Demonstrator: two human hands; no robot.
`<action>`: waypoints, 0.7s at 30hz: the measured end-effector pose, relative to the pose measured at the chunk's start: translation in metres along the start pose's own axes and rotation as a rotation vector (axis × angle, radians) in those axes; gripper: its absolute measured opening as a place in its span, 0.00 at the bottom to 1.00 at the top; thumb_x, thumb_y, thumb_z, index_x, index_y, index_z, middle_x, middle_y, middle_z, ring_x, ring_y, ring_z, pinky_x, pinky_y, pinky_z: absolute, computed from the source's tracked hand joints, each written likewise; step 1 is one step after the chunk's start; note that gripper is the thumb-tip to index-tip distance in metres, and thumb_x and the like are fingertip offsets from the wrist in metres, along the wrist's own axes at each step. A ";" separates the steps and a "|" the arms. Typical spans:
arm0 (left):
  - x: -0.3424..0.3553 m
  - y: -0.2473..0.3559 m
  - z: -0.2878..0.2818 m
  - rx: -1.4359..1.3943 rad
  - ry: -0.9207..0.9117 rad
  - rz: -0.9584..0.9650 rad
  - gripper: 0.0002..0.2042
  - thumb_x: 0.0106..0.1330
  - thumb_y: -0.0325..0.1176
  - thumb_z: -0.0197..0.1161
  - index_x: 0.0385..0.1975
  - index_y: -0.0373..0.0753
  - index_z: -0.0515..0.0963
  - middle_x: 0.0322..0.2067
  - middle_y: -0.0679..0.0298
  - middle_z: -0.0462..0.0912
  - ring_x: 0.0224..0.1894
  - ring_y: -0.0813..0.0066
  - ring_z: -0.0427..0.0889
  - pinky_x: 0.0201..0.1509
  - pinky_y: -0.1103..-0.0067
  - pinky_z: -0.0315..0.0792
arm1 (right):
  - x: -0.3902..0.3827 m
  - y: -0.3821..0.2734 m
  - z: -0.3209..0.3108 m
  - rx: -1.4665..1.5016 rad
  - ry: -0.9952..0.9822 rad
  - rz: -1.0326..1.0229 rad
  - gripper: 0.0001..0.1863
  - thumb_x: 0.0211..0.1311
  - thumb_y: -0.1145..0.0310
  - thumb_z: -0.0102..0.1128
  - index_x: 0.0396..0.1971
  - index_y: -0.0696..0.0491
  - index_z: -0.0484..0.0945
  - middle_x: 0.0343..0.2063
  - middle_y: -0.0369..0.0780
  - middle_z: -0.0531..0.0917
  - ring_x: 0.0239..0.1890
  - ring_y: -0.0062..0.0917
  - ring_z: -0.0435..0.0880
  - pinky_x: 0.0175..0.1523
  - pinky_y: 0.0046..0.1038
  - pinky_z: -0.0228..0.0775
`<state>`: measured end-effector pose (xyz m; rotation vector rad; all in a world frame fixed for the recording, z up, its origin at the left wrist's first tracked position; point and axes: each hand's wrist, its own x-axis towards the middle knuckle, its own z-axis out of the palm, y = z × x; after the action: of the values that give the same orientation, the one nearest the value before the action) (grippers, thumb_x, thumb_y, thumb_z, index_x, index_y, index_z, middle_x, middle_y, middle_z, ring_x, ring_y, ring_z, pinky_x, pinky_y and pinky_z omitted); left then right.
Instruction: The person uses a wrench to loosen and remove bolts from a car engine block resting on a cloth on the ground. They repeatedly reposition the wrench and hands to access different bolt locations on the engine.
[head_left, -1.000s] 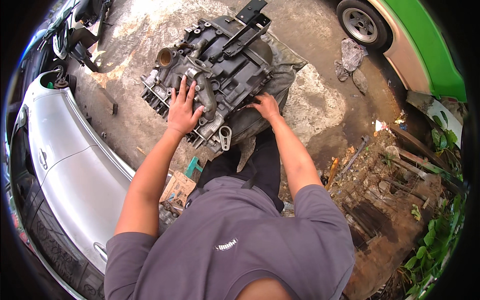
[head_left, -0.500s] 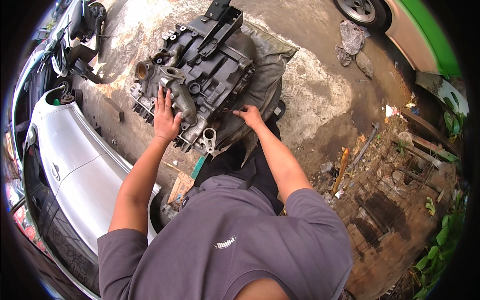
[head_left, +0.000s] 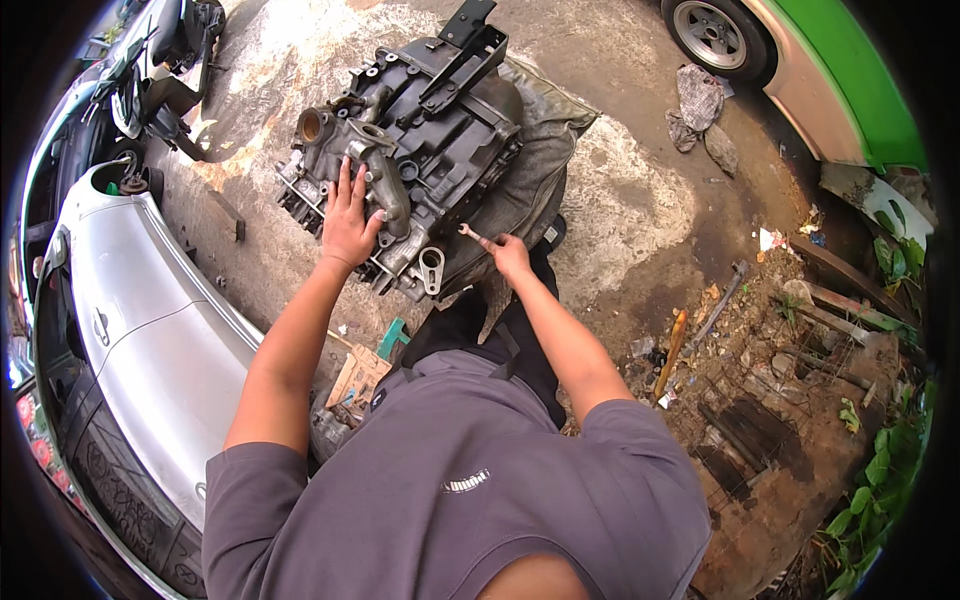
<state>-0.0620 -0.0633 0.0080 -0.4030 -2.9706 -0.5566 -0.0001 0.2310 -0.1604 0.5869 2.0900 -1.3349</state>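
Observation:
A dark, greasy engine block [head_left: 440, 130] lies on a worn grey-green cushion [head_left: 545, 120] on the ground in front of me. Along its left side runs a dull metal intake manifold [head_left: 388, 190] with round openings. My left hand [head_left: 347, 225] rests on the manifold, fingers stretched out and spread. In my right hand [head_left: 512, 258], just right of the engine's near edge, is a small open-ended wrench [head_left: 478, 238], its jaw pointing toward the engine without touching it. A loop-shaped metal bracket [head_left: 431, 270] sticks out at the engine's near end.
A silver car body part [head_left: 150, 310] fills the left side, with a motorcycle [head_left: 165, 100] beyond it. Crumpled rags [head_left: 702, 100] lie near the wheel [head_left: 712, 38] of a green vehicle [head_left: 850, 80]. Rubble and an orange-handled tool [head_left: 672, 352] are at the right.
My right hand has drawn back toward me from the engine's edge, bringing the wrench into plain sight. The left hand stays on the manifold. The whole view has shifted slightly.

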 end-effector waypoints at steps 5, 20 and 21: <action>-0.002 -0.001 0.000 0.003 0.012 0.002 0.38 0.66 0.52 0.56 0.74 0.45 0.53 0.75 0.53 0.47 0.72 0.46 0.56 0.74 0.54 0.50 | -0.005 -0.041 -0.069 -0.302 0.046 -0.254 0.18 0.63 0.55 0.62 0.44 0.51 0.83 0.38 0.47 0.85 0.45 0.44 0.83 0.49 0.40 0.74; -0.003 0.003 -0.004 0.011 0.034 -0.018 0.37 0.66 0.53 0.55 0.74 0.52 0.54 0.75 0.56 0.48 0.70 0.46 0.61 0.74 0.54 0.53 | -0.037 -0.099 -0.078 0.280 0.039 -0.479 0.09 0.53 0.74 0.73 0.35 0.57 0.86 0.26 0.34 0.84 0.28 0.15 0.79 0.34 0.20 0.71; -0.003 0.003 -0.004 0.008 0.039 -0.016 0.37 0.66 0.54 0.54 0.74 0.52 0.54 0.75 0.56 0.48 0.70 0.45 0.61 0.74 0.54 0.53 | -0.038 -0.099 -0.075 0.387 0.042 -0.476 0.08 0.54 0.75 0.73 0.34 0.58 0.86 0.26 0.32 0.83 0.28 0.13 0.78 0.34 0.19 0.70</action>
<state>-0.0582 -0.0630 0.0122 -0.3636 -2.9400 -0.5476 -0.0527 0.2576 -0.0451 0.2719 2.0940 -2.0379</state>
